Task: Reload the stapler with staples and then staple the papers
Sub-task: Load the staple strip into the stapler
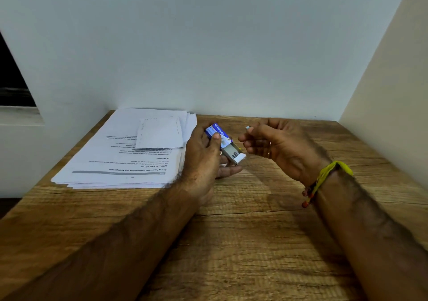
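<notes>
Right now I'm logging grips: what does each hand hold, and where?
Left hand grips the staple box by its blue sleeve, tray slid out. Right hand pinches something small at its fingertips; what it is cannot be told.

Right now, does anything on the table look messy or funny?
A little. The paper stack is fanned out unevenly, with a smaller sheet lying crooked on top. The staple box in the left hand has its tray slid out. No stapler shows on the table.

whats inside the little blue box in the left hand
The blue box has its tray slid partly out, showing a few grey staple strips at its end. The sleeve and left hand cover the rest.
</notes>
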